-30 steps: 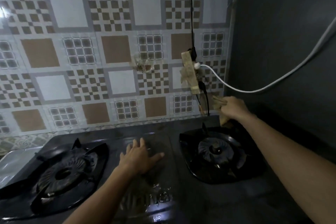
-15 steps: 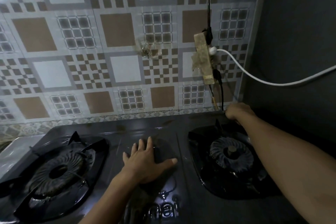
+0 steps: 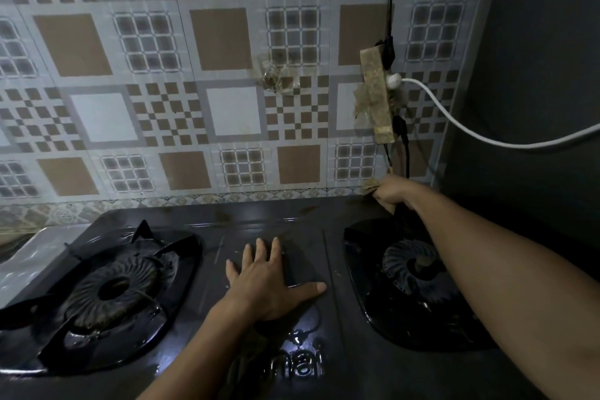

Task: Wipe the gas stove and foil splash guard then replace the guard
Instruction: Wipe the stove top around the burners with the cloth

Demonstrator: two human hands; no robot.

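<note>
Soft tan cloth (image 3: 370, 187) bunched in right hand (image 3: 394, 190) at stove (image 3: 341, 214) back corner; left hand (image 3: 264, 282) flat, fingers spread.

Left hand (image 3: 269, 282) flat on gas stove (image 3: 324, 367), right hand (image 3: 394, 190) clutching cloth (image 3: 370, 187) at back corner

You are standing in a home kitchen. In front of you sits a dark two-burner gas stove (image 3: 341, 351) on a counter, backed by a wall of patterned brown-and-white tiles (image 3: 194, 75), with a grimy power strip (image 3: 378, 97) taped to them and cords hanging from it.
</note>
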